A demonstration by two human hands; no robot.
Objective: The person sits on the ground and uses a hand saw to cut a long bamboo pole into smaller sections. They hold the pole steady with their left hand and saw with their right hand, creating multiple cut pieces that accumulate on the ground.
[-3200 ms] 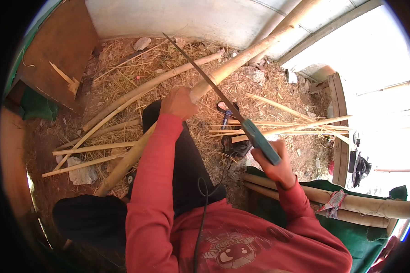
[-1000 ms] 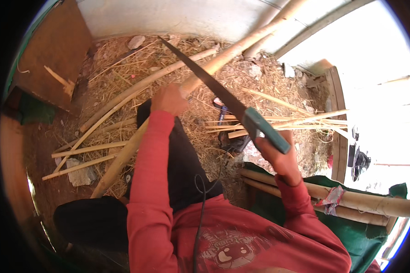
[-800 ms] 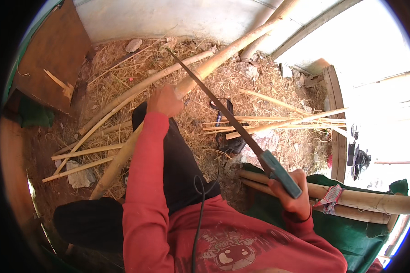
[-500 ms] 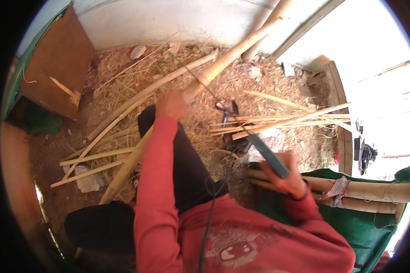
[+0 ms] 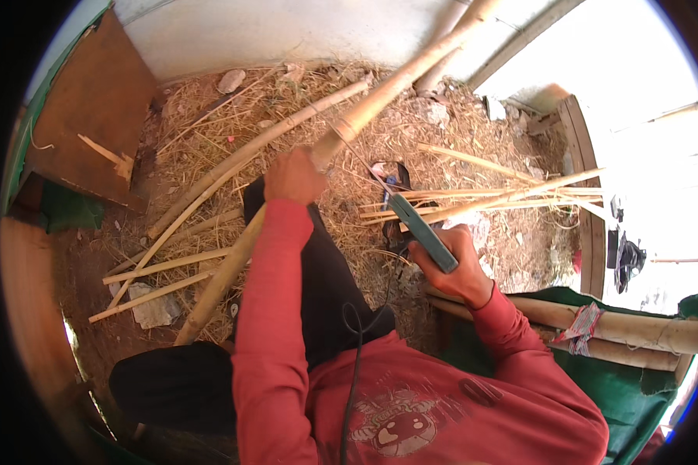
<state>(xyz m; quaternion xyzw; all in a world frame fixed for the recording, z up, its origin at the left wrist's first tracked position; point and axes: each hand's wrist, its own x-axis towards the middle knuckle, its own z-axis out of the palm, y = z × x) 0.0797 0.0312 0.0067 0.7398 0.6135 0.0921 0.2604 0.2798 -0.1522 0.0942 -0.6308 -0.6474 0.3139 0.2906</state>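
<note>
- The left hand (image 5: 291,177) is clenched around a thick, round, pale-tan bamboo pole (image 5: 380,97), smooth with ringed joints; the pole runs from the upper wall down across the person's dark-trousered knee to the floor.
- The right hand (image 5: 451,263) has its grip closed on the teal handle of a handsaw (image 5: 399,213); its thin, dark metal blade slants up toward the pole, and its far end is too thin to follow, just right of the left hand.
- The floor (image 5: 209,139) on both sides of the pole is dirt under dry, stringy straw and shavings.
- Left of the pole lie about five thinner split bamboo strips (image 5: 171,267), flat and yellow, fanned out; two long curved poles (image 5: 248,151) run beside them.
- Right of the pole is another loose bundle of split slats (image 5: 504,194), roughly five, crossing one another.
- Further right and lower, two heavy bamboo poles (image 5: 620,329) lie on green cloth (image 5: 636,380), one tied with a red-patterned rag (image 5: 578,325).
- Far left of the pole leans one flat brown board (image 5: 85,116); one pale stone (image 5: 153,306) sits among the strips.
</note>
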